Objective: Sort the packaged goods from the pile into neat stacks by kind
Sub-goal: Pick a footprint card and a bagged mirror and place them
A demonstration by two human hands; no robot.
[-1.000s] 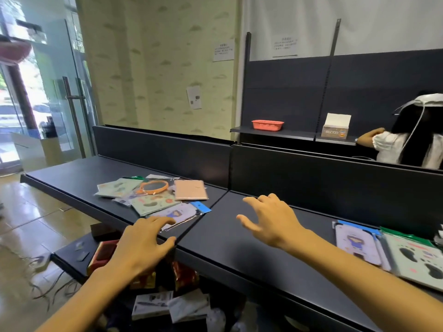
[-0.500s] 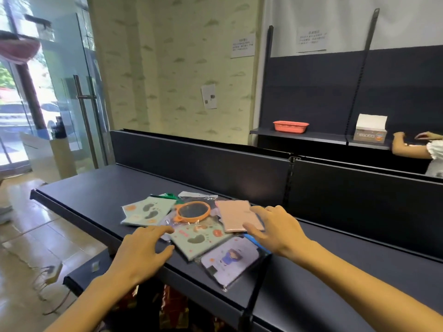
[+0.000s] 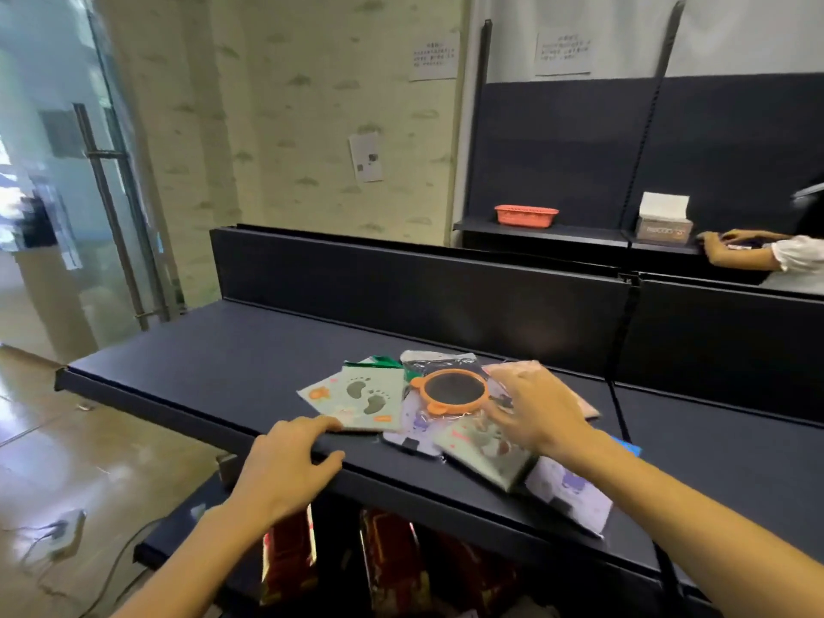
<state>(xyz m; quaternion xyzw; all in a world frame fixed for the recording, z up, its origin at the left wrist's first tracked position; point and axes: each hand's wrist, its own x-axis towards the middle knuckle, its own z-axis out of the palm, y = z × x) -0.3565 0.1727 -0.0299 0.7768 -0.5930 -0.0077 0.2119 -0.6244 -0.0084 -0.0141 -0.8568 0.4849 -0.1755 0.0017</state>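
Note:
A pile of flat packaged goods lies on the dark shelf (image 3: 223,363). A pale green pack with footprints (image 3: 356,396) sits at its left, an orange-rimmed round mirror (image 3: 450,390) in the middle, and a pink pack (image 3: 584,405) behind my right hand. Nearer me lie a second green pack (image 3: 479,452) and a white pack with a purple figure (image 3: 570,492). My right hand (image 3: 530,408) hovers over the pile with fingers spread, its fingertips beside the mirror. My left hand (image 3: 290,461) rests on the shelf's front edge, its fingertips at the footprint pack's corner.
A raised dark back panel (image 3: 423,292) runs behind the pile. Red packages (image 3: 392,559) stand on the lower shelf under the edge. At the far right another person's arm (image 3: 735,256) reaches along a rear shelf holding an orange basket (image 3: 526,215) and a tissue box (image 3: 664,218).
The view has swung left and closer to the pile. My right hand has moved left from the bare shelf over the pile. My left hand has slid up to the footprint pack's corner.

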